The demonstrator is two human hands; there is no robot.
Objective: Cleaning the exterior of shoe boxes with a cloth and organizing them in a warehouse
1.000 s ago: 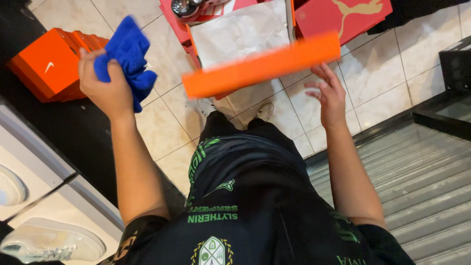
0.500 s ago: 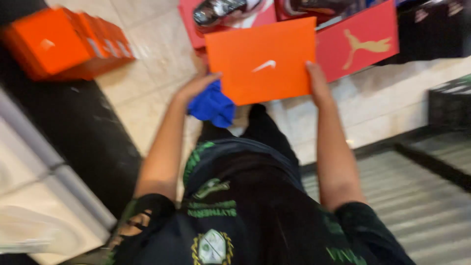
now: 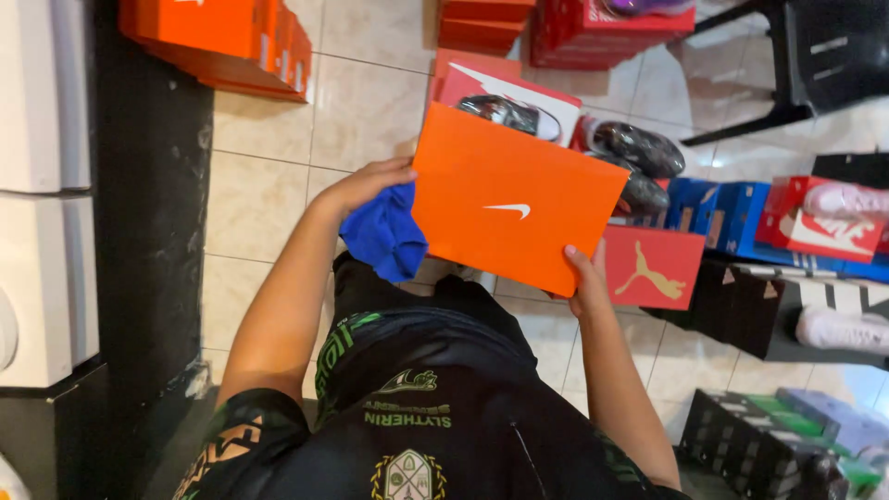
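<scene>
Nearest the camera is the person's own body in a dark printed shirt, with both forearms reaching out over a tiled floor. The right hand grips the near right corner of an orange box lid, thumb on its top face and fingers hidden beneath, so it is closed on the lid's edge. The lid is held flat-faced toward the camera, tilted slightly, above the floor and between the two hands. The left hand meets the lid's left edge; its fingers curl over a blue cloth that bunches under the palm and hangs down just beside the lid. Whether this hand also pinches the lid itself I cannot tell, since the cloth and lid cover the fingertips.

To the near right stands a red box, partly behind the lid. Beyond it, blue boxes and a red and white box run off to the right. Just past the lid's far edge lies an open box with a dark shoe, and another dark shoe sits beside it. On the far left, orange boxes are stacked beside a black ledge. More red boxes lie at the far centre.
</scene>
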